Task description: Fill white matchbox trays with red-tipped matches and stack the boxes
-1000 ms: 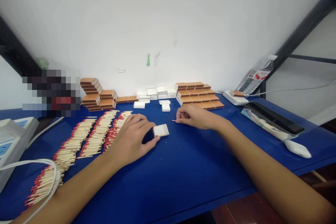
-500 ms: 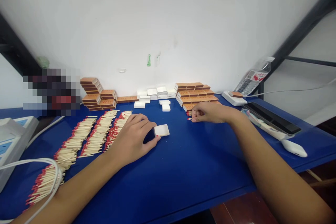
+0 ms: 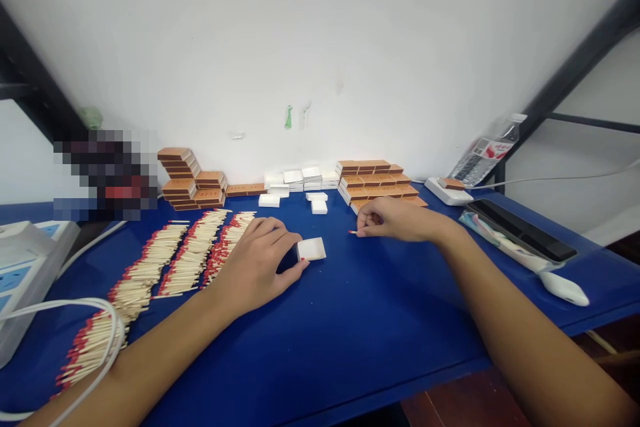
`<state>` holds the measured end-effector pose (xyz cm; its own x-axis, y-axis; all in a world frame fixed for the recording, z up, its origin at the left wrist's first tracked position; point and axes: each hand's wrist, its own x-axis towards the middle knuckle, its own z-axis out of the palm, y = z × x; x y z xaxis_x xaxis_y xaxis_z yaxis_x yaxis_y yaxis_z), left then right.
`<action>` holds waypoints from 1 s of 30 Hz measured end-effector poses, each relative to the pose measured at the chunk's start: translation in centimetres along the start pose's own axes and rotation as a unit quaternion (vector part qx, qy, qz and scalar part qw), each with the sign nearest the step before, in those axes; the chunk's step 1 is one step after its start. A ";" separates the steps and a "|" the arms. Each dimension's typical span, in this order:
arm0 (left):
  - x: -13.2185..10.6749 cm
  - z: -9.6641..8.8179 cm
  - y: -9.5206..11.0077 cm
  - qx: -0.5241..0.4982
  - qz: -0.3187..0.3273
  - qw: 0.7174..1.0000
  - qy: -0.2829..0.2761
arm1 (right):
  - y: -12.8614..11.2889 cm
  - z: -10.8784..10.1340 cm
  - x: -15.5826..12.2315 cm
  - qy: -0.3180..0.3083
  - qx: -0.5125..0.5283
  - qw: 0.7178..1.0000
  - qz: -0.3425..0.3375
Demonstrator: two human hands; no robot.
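My left hand (image 3: pixel 265 260) rests on the blue table with its thumb and fingers around the left side of a small white matchbox tray (image 3: pixel 311 248). A pale strip lies along the tray's near edge; whether it is a match inside I cannot tell. To the right, my right hand (image 3: pixel 385 219) pinches a match (image 3: pixel 353 232), its red head pointing left toward the tray. Three long rows of loose matches (image 3: pixel 184 263) lie left of my left hand, and my forearm covers part of them.
Stacked brown matchboxes (image 3: pixel 373 180) stand behind my right hand, and more matchboxes (image 3: pixel 183 180) at the back left. White trays (image 3: pixel 303 177) sit between. At right are a bottle (image 3: pixel 487 150), a dark flat device (image 3: pixel 525 230) and a wrapped white item (image 3: pixel 565 288). A white cable (image 3: pixel 117 330) crosses my left forearm.
My right hand has moved slightly left, away from the matches beside the brown stack, with a match in its fingertips. The left hand stays at the tray. The view has shifted a little.
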<state>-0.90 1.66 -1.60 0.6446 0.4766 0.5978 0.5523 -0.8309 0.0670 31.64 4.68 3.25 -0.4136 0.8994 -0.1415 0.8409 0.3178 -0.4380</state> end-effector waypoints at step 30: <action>0.1 0.0 0.0 -0.014 0.010 1.000 0.006 | 1.6 -1.2 -0.1 0.042 -0.032 0.997 0.058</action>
<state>-0.79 1.71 -1.55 0.6488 0.4569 0.6085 0.5241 -0.8481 0.0780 33.42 5.46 3.63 -0.2836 0.9524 -0.1114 0.9033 0.2264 -0.3644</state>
